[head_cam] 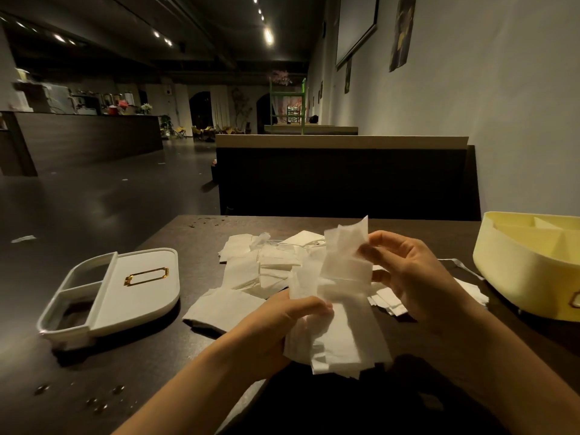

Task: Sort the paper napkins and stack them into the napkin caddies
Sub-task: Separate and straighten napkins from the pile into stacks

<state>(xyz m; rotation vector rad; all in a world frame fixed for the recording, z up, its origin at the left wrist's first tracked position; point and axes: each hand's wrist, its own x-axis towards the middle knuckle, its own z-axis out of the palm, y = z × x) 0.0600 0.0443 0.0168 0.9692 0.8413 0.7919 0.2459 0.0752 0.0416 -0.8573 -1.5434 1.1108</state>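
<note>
Dark wood makes the tabletop (163, 356), with some water drops near its front left corner. Your left hand (276, 328) closes its grip on a bundle of white napkins (339, 334) over the front edge, and your right hand (414, 277) pinches the top of one thin napkin (345, 246) above that bundle. More loose napkins (251, 277) lie in the middle. A white caddy lid (138, 293) lies toward the left edge, and a yellow caddy (521, 277) stands at the right edge. The room behind is dim, with a dark booth seat (345, 180) and a long counter (88, 136).

no readable text, labels or numbers anywhere
</note>
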